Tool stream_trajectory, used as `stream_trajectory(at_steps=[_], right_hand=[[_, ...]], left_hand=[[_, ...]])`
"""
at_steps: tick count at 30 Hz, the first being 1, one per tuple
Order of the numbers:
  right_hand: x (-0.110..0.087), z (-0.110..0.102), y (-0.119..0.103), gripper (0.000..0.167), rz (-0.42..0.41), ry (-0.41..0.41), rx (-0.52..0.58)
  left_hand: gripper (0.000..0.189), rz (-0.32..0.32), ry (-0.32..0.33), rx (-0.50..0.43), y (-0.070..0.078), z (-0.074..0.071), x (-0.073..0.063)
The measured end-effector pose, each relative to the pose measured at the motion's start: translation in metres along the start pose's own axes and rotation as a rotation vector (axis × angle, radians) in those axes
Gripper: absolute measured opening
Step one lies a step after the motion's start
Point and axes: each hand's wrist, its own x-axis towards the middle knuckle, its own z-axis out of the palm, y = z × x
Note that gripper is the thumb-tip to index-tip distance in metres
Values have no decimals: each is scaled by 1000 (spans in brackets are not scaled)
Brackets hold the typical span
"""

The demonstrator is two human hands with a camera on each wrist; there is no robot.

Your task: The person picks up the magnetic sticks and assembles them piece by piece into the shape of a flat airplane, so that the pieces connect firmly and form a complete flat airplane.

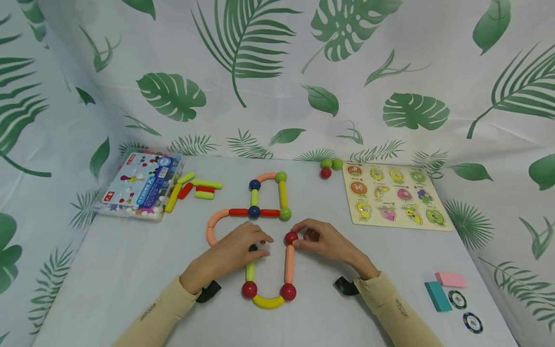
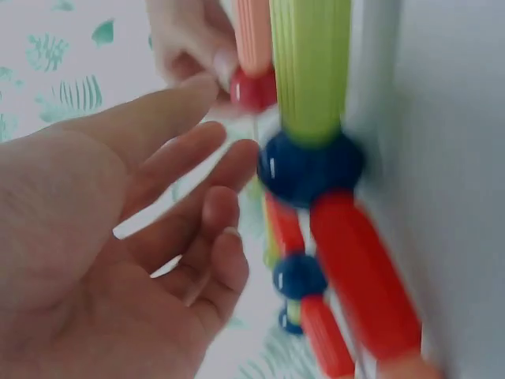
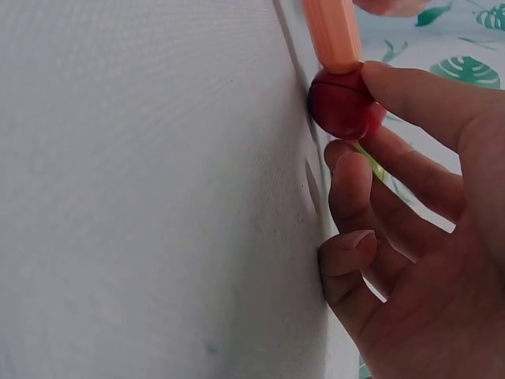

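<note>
Right hand (image 1: 323, 239): thumb and index pinch red ball (image 1: 291, 238). Ball sits on far end of pink rod (image 1: 289, 264), which runs from the pinch toward the person to second red ball (image 1: 288, 292). From there yellow curve (image 1: 269, 302) goes left to third red ball (image 1: 249, 289), then green rod (image 1: 250, 272) leads up to blue ball (image 2: 312, 167).

Left hand (image 1: 234, 246): left of the pinch, fingers relaxed, holding nothing, just beside blue ball; contact unclear. Red rod (image 2: 369, 276) also joins that ball.

Just beyond the pinch, apart from it: green ball (image 1: 285, 213), corner of a closed loop of rods and balls. Pink curve (image 1: 212, 225) lies beyond and left of left hand, partly behind it.

Farther from the pinch: box (image 1: 138, 183) and loose rods (image 1: 204, 189) far left; loose balls (image 1: 326, 172) beyond, slightly right; fruit board (image 1: 403, 226) beyond right; pink block (image 1: 451, 279), teal block (image 1: 438, 296) and two chips (image 1: 472, 323) nearer the person, well right.
</note>
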Motion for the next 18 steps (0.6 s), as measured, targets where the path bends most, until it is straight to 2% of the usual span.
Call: stream_trajectory(at_steps=[2, 7, 9, 12, 15, 18], right_hand=[[0, 0, 0, 36, 3, 1, 4], [0, 1, 0, 36, 12, -2, 11], [0, 1, 0, 36, 18, -3, 13], [0, 1, 0, 36, 22, -1, 13], [0, 1, 1, 36, 28, 2, 14], [-1, 1, 0, 36, 31, 5, 21]], left_hand=[[37, -20, 21, 27, -6, -6, -3], [38, -32, 24, 47, -15, -12, -7], [37, -69, 28, 27, -18, -15, -7], [35, -160, 59, -14, -25, -24, -8], [33, -250, 154, -31, -43, -38, -11], [30, -294, 308, 8, -68, -51, -16]])
